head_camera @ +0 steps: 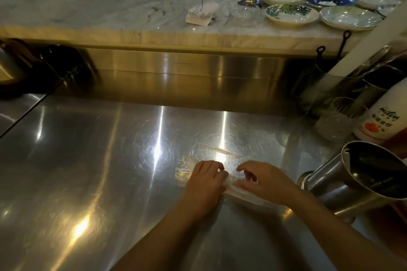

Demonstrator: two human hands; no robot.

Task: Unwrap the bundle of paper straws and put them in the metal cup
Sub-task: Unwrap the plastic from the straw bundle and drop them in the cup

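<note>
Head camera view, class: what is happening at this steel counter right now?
A person works with both bare hands on a clear-wrapped bundle of straws lying on the steel counter. The left hand and right hand meet over the bundle, fingers picking at the wrap, so the unwrapping looks under way but not done. The metal cup waits at the right, just past the right hand. No straws from the bundle are out yet.
</note>
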